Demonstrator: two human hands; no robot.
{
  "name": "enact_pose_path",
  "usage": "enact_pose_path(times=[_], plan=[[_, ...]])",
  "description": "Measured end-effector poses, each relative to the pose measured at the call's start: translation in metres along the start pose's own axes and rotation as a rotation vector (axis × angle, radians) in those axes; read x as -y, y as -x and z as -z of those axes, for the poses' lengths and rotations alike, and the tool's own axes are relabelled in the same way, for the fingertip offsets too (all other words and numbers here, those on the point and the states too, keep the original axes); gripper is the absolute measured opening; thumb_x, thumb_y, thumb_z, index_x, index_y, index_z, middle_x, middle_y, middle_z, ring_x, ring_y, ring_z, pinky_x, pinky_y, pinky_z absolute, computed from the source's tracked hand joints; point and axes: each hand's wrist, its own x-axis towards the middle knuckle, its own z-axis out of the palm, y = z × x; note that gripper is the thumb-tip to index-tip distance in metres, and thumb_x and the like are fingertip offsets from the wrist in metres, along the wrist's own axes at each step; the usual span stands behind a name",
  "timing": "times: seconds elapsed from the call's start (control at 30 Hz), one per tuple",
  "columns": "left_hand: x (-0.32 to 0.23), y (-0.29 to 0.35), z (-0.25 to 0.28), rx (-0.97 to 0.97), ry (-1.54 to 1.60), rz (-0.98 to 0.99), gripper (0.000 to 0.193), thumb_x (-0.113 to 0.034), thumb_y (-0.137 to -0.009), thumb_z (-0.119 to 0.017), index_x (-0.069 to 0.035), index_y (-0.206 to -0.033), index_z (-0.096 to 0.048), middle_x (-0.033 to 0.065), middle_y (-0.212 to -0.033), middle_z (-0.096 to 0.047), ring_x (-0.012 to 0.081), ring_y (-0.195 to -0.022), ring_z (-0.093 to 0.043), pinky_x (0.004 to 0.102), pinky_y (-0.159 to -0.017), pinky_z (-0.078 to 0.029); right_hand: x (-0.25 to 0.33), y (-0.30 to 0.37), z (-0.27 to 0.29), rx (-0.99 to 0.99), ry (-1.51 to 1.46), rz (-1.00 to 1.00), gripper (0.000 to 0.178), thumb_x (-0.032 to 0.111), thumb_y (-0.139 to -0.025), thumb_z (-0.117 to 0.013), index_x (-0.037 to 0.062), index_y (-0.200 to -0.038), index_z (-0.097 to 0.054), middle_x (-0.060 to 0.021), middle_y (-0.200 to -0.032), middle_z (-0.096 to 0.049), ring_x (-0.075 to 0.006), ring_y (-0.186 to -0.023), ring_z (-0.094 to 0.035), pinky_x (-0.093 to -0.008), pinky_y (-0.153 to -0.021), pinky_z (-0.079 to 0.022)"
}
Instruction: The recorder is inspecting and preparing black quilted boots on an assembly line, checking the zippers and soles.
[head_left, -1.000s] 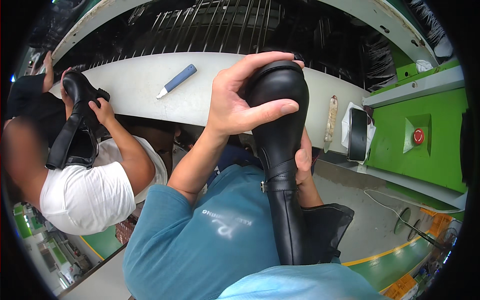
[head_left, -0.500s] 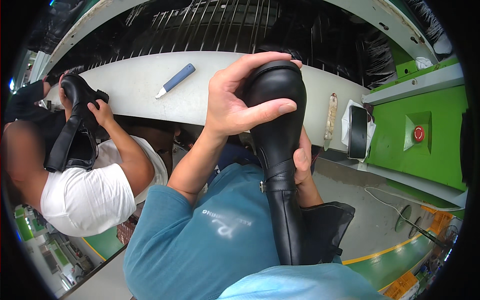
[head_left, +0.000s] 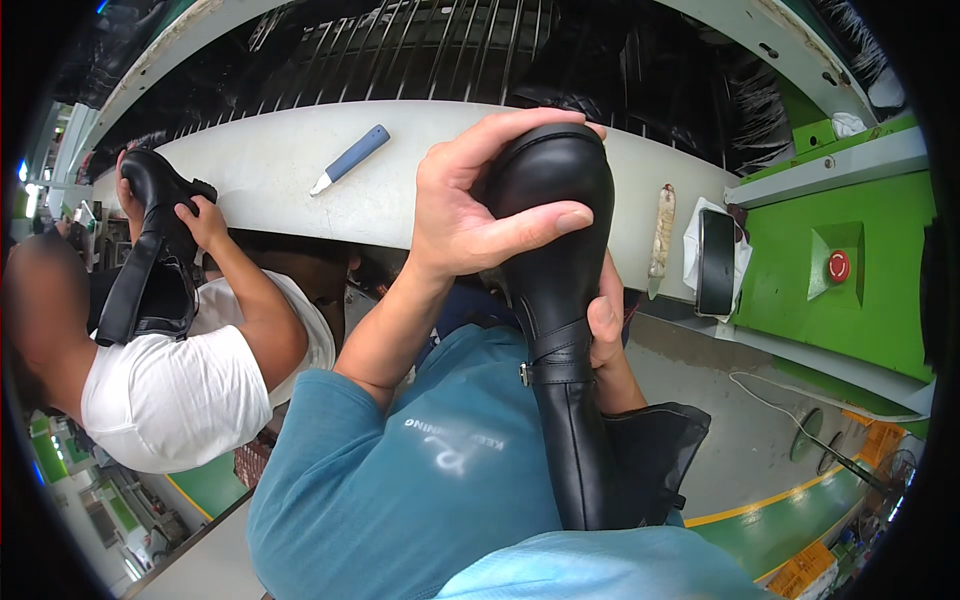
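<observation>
A black leather boot (head_left: 562, 275) is held upright before my chest, toe toward the workbench and shaft hanging down over my shirt. My left hand (head_left: 465, 215) curls round the toe, its thumb lying across the top and its fingers over the toe end. Lower down, my right hand (head_left: 606, 325) grips the far right side at the heel and ankle; most of it is hidden behind the boot. A thin strap with a small buckle (head_left: 524, 374) crosses the ankle. The shaft's side flap (head_left: 665, 450) hangs loose to the right.
A blue-handled tool (head_left: 352, 160) lies on the white workbench (head_left: 270, 190); right of the boot are a taped blade (head_left: 661, 240) and a phone (head_left: 714, 265). A green machine panel has a red button (head_left: 838, 266). At left, a co-worker in a white shirt (head_left: 180, 400) holds another black boot (head_left: 155, 195).
My hands and boot stay almost still. At the far left, a dark-sleeved arm behind the co-worker has gone from view.
</observation>
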Motion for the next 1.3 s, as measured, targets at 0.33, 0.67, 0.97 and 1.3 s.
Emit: enact_pose_path(times=[0.33,0.67,0.97,1.3], plan=[[-0.003,0.002,-0.001,-0.042,0.027,0.07,0.075,-0.013,-0.081,-0.092,0.009,-0.146,-0.062,0.0263,-0.123,-0.079,0.0313,-0.113,-0.08,0.0413,-0.102,-0.064,0.001,-0.002,-0.015,-0.086,-0.153,0.044,0.107,0.072,-0.087,-0.076,-0.0019,-0.153,-0.036,-0.019,-0.128,-0.064,-0.0214,-0.106,-0.07,-0.0357,-0.092,-0.059],[-0.007,0.005,0.001,-0.015,0.039,0.116,0.069,-0.015,-0.082,-0.092,0.008,-0.141,-0.065,0.0268,-0.121,-0.079,0.0322,-0.108,-0.081,0.0431,-0.097,-0.066,-0.003,0.006,-0.006,-0.111,-0.079,-0.002,0.112,0.074,-0.082,-0.077,0.0069,-0.155,-0.024,-0.0239,-0.147,-0.048,-0.0307,-0.131,-0.063,-0.0431,-0.104,-0.061],[-0.016,0.008,-0.003,-0.046,0.042,0.127,0.056,-0.014,-0.083,-0.089,0.006,-0.132,-0.068,0.0262,-0.119,-0.08,0.031,-0.105,-0.081,0.0425,-0.095,-0.066,-0.002,0.009,-0.006,-0.079,-0.092,0.006,0.112,0.071,-0.083,-0.08,0.0065,-0.155,-0.021,-0.025,-0.144,-0.05,-0.0297,-0.124,-0.065,-0.0425,-0.103,-0.059],[-0.043,0.011,0.004,-0.022,-0.111,0.103,0.062,-0.017,-0.08,-0.091,0.007,-0.131,-0.066,0.027,-0.113,-0.079,0.0341,-0.104,-0.081,0.0436,-0.095,-0.066,-0.002,0.01,0.005,0.05,0.108,0.175,0.09,0.056,-0.099,-0.072,-0.0014,-0.152,-0.026,-0.0233,-0.123,-0.067,-0.0239,-0.11,-0.068,-0.0386,-0.097,-0.053]])
